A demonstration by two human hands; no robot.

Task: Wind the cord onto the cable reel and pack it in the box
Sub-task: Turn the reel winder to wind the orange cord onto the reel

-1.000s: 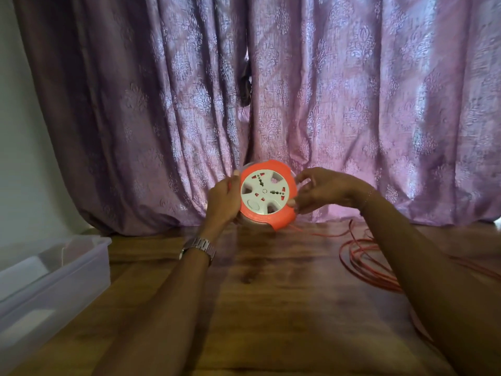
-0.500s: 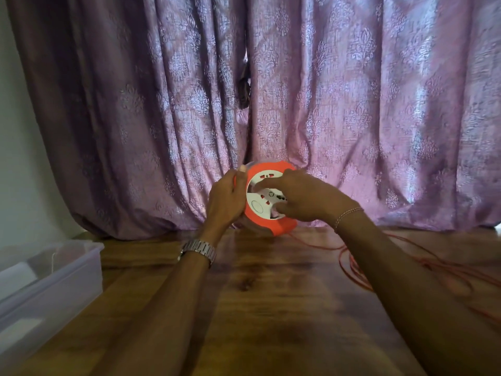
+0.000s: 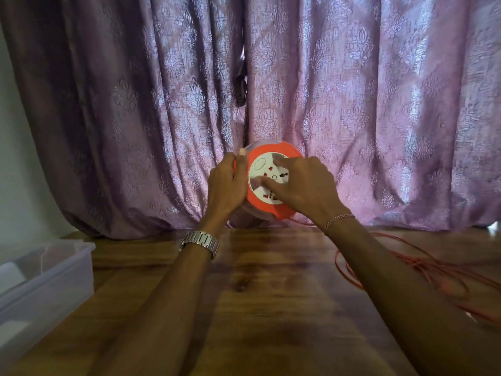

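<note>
I hold an orange cable reel (image 3: 271, 158) with a white socket face up above the far side of the wooden table (image 3: 271, 308). My left hand (image 3: 225, 185) grips its left rim from the side. My right hand (image 3: 301, 183) lies across the white face, fingers pressed into it and spread over the sockets. An orange cord (image 3: 406, 270) runs from under the reel to loose loops on the table at the right, blurred with motion. A clear plastic box (image 3: 46, 280) stands at the left edge, a white item inside it.
A purple patterned curtain (image 3: 352, 104) hangs right behind the reel down to the table's back edge. A pale wall (image 3: 16, 158) is at the far left. Bare wood lies between my forearms.
My right hand moved from the reel's right rim onto its white face, and the face has turned. The loose cord loops on the right shifted and blurred.
</note>
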